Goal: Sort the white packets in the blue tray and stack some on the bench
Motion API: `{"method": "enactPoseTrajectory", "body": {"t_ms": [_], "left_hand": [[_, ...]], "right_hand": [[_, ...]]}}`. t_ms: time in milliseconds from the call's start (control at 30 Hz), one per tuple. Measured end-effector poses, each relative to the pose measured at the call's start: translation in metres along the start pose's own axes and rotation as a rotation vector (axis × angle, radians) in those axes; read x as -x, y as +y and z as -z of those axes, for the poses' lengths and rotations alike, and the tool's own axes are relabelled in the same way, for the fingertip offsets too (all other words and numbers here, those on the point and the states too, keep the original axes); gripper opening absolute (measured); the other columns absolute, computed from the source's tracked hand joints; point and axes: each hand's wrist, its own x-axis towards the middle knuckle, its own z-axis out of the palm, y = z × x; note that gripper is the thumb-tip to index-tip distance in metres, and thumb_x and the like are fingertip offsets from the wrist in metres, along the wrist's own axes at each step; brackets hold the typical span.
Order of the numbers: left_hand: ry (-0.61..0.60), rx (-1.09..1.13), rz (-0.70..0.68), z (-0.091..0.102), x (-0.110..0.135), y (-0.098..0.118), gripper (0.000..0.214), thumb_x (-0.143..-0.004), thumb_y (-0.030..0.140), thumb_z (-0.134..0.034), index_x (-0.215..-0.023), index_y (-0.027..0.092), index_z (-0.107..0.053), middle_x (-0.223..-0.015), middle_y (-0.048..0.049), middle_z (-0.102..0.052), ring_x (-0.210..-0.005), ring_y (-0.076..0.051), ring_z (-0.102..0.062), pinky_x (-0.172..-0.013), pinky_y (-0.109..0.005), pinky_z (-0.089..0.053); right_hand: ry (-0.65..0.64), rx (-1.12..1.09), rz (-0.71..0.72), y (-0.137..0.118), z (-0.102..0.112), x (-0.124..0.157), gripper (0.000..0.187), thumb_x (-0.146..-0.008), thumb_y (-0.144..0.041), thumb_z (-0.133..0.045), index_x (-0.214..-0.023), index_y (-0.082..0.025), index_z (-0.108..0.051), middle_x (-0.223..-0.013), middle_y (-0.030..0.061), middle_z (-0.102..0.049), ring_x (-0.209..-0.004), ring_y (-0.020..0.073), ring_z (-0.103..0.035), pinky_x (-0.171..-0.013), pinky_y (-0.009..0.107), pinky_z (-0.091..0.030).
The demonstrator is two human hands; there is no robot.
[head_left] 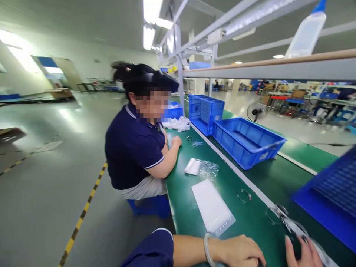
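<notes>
My left hand (241,250) reaches in from the bottom, a pale bangle on its wrist. Its fingers are curled down at a small dark thing at the frame's lower edge, mostly hidden. At the lower right, my right hand (304,254) is cut by the frame and blurred. Thumb and fingers close around something black that I cannot make out. Just beyond it lie shiny metal pieces with thin rings (282,213). A single thin metal ring (244,195) lies farther left. A white sheet or flat pouch with a clear end (213,204) rests beyond my left hand.
A person (139,141) in a dark shirt sits at the green table (182,207). Blue crates (247,148) stand along the far side, another blue crate (330,193) at right. A clear plastic bag (207,169) lies mid-table. Overhead runs a shelf (267,69) with a bottle (306,35).
</notes>
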Motion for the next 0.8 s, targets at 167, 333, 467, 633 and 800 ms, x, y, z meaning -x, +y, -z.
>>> {"method": "enactPoseTrajectory", "body": {"t_ms": [167, 333, 467, 633, 800], "left_hand": [[0.12, -0.006, -0.003, -0.004, 0.002, 0.008, 0.032, -0.083, 0.011, -0.04, -0.104, 0.012, -0.063, -0.11, -0.0086, -0.069, -0.107, -0.016, -0.062, -0.102, -0.026, -0.044], [0.114, 0.019, -0.004, -0.003, 0.007, 0.009, 0.032, -0.087, 0.012, -0.036, -0.107, 0.014, -0.06, -0.112, -0.0079, -0.067, -0.109, -0.016, -0.058, -0.103, -0.03, -0.044], [0.131, 0.037, 0.013, -0.009, 0.008, 0.008, 0.024, -0.088, 0.017, -0.04, -0.103, 0.019, -0.059, -0.11, -0.0062, -0.067, -0.106, -0.019, -0.058, -0.1, -0.033, -0.046], [0.159, 0.066, 0.015, -0.013, 0.007, 0.006, 0.016, -0.089, 0.026, -0.049, -0.102, 0.025, -0.059, -0.11, -0.004, -0.068, -0.105, -0.021, -0.059, -0.099, -0.036, -0.046], [0.11, -0.081, -0.031, -0.019, 0.004, 0.005, 0.021, -0.089, 0.031, -0.05, -0.104, 0.02, -0.06, -0.108, -0.0067, -0.069, -0.104, -0.021, -0.061, -0.098, -0.035, -0.046]], "right_hand": [[-0.002, -0.089, -0.028, -0.021, 0.021, 0.023, 0.063, -0.088, -0.065, -0.034, -0.108, -0.011, -0.061, -0.125, 0.021, -0.057, -0.12, 0.0355, -0.051, -0.102, 0.055, -0.039], [-0.199, -0.272, -0.12, -0.034, 0.047, 0.085, 0.036, -0.09, -0.049, -0.047, -0.109, -0.023, -0.062, -0.12, 0.0101, -0.062, -0.115, 0.026, -0.054, -0.099, 0.047, -0.045], [-0.272, -0.322, -0.193, -0.046, 0.063, 0.118, 0.032, -0.092, -0.046, -0.047, -0.113, -0.026, -0.061, -0.118, 0.0071, -0.064, -0.111, 0.0221, -0.058, -0.095, 0.041, -0.05], [-0.366, -0.25, -0.104, -0.06, 0.068, 0.119, 0.034, -0.09, -0.045, -0.051, -0.118, -0.027, -0.06, -0.122, 0.0052, -0.064, -0.115, 0.0219, -0.057, -0.1, 0.042, -0.049], [-0.291, -0.223, 0.021, -0.055, 0.058, 0.116, 0.034, -0.083, -0.052, -0.057, -0.107, -0.03, -0.067, -0.109, 0.0031, -0.071, -0.102, 0.0258, -0.065, -0.086, 0.039, -0.056]]}}
